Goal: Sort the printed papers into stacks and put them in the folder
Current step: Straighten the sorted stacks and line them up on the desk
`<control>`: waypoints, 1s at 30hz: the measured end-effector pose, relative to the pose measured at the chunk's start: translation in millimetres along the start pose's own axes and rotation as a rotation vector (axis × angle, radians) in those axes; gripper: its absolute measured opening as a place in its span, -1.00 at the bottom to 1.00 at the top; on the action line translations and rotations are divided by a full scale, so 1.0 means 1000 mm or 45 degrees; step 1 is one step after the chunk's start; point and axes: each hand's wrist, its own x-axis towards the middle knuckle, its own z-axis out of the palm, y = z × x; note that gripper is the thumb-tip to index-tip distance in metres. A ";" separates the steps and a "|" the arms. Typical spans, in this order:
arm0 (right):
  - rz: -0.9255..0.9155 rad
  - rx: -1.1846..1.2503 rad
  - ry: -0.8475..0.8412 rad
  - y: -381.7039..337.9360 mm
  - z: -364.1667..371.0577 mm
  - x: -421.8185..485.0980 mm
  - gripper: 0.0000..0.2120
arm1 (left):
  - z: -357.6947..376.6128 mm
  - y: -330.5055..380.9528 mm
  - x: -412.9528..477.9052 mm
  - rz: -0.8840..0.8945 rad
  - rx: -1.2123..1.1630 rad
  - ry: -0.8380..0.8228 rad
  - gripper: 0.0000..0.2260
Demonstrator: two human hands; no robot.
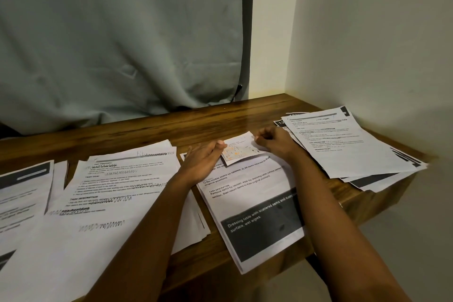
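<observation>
**Hard to See**

The left papers (22, 191) are cut off by the edge. The middle sheet (247, 193) is partly hidden under the left hand (201, 162) and small slip (239, 149). The right pile (343, 144) has print too tiny to be read. Whether the small slip is pinched by the right hand (273, 142) cannot be told.

Small white paper slip with orange marks (239, 151) lies tilted atop white printed sheet with dark grey band (255, 206), centre. Left: flat stack of white sheets with scribbled-over text (117, 191); more printed sheets far left (22, 189). Right: fanned pile of printed sheets (350, 144).
</observation>
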 end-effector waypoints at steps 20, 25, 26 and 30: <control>-0.186 0.214 -0.039 -0.015 -0.005 -0.010 -0.85 | 0.002 -0.007 0.007 0.031 0.066 -0.071 -0.40; -0.164 0.149 -0.221 -0.015 -0.006 -0.014 -0.88 | 0.002 -0.012 0.009 0.030 0.008 -0.041 -0.40; -0.141 0.138 -0.258 -0.015 -0.007 -0.014 -0.91 | 0.003 -0.013 0.010 0.040 -0.011 -0.032 -0.39; -0.010 0.151 -0.297 -0.014 -0.007 -0.013 -0.73 | 0.004 -0.014 0.010 0.065 -0.031 -0.005 -0.28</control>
